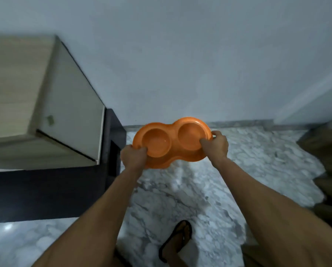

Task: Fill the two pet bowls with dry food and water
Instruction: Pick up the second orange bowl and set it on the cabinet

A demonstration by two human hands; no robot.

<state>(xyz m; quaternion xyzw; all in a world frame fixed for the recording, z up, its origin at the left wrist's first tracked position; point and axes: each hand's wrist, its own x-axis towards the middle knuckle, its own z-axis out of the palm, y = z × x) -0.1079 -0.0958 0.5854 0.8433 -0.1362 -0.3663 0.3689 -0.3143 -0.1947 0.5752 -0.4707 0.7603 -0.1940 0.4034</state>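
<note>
Your left hand (pixel 133 156) gripped 1 end of the orange plastic dish with 2 round bowls (pixel 173 140), your right hand (pixel 216 144) the other. Its long side ran left to right above the grey marble floor (pixel 199 189).

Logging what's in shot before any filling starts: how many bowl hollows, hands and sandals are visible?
Hollows in the orange dish: 2
Hands: 2 (left hand, right hand)
Sandal: 1
Total: 5

Left hand (pixel 133 156) and right hand (pixel 216 144) grip the ends of an orange double bowl (pixel 171 143), held above marble floor (pixel 199 189) beside a cabinet (pixel 36 103)
</note>
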